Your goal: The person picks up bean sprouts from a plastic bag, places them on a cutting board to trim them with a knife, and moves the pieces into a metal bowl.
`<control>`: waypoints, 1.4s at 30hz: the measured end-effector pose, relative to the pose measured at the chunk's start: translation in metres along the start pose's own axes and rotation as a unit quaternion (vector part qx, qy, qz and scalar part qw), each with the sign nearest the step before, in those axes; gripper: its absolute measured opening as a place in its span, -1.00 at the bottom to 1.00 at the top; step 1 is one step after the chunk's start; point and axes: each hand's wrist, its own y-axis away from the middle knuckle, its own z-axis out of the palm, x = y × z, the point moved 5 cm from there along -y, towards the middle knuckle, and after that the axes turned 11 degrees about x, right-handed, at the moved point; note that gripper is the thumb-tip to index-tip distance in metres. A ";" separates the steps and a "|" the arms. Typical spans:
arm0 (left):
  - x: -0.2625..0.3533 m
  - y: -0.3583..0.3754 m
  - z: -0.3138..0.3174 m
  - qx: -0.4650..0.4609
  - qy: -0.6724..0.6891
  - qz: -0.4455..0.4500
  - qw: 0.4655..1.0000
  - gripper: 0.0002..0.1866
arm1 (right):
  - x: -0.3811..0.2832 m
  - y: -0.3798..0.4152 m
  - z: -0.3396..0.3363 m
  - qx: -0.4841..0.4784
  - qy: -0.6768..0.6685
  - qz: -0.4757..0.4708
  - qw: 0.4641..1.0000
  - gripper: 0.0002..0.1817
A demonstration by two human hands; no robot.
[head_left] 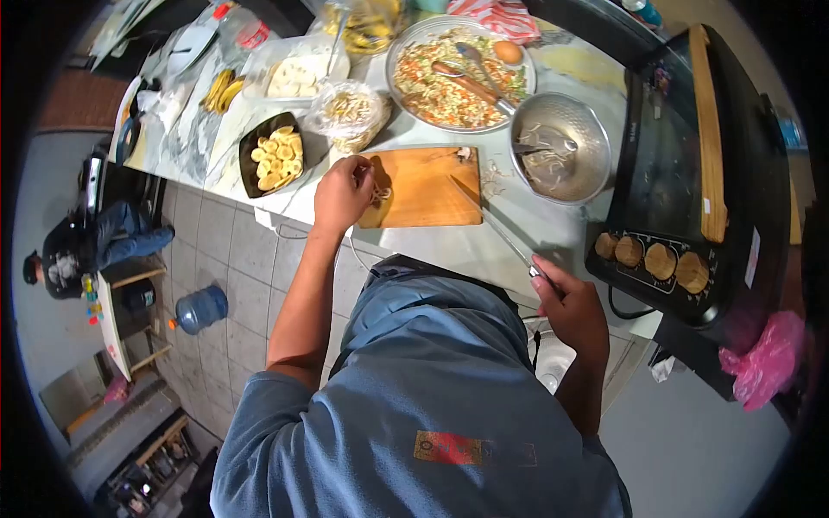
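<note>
My right hand (566, 302) is closed around the dark handle of a long knife (505, 233), its blade angled up to the left with the tip over the wooden cutting board (425, 192). At the board's left end my left hand (342, 194) has its fingers curled together; what they hold, if anything, is hidden. Beside those fingertips lies a small pile of thin pale strips (380, 195) on the board. Right of the board, a metal bowl (596, 164) holds similar pale strips and a utensil. Behind my left hand sits a plastic bag (350, 112) of pale pieces.
A large tray (393, 82) of chopped vegetables carries an egg (507, 52) and utensils. Banana slices fill a dark square bowl (249, 173). A black toaster oven (665, 155) stands right. A clear container (255, 82) is at the back; a water jug (201, 309) and a seated person (73, 250) are left.
</note>
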 end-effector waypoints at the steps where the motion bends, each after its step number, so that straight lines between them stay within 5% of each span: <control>1: -0.006 0.003 -0.006 0.021 -0.009 -0.003 1.000 -0.81 | -0.002 -0.004 0.001 -0.007 -0.001 -0.005 1.000 -0.56; 42: 0.014 0.000 0.002 -0.113 0.074 0.078 0.988 -0.82 | -0.002 0.007 0.019 0.016 -0.042 0.029 0.999 -0.58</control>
